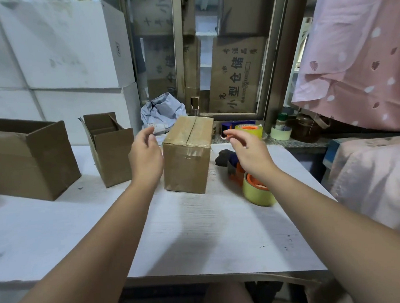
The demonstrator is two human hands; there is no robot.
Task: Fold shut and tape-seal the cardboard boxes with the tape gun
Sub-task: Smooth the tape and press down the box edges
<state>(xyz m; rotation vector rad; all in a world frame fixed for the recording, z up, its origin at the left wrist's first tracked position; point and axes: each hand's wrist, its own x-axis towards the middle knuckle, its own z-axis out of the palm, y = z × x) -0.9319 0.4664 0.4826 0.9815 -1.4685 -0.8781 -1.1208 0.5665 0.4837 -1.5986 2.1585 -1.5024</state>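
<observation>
Between open hands, sealed box (187, 154)

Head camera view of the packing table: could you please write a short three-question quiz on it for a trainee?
1. True or false: the taped box in the middle has its top flaps standing open.
2. On which side of the taped box does the tape gun lie? A: the person's left. B: the person's right. C: on top of it.
3. How many open cardboard boxes stand on the table?
Key: 1 false; 2 B; 3 two.
</observation>
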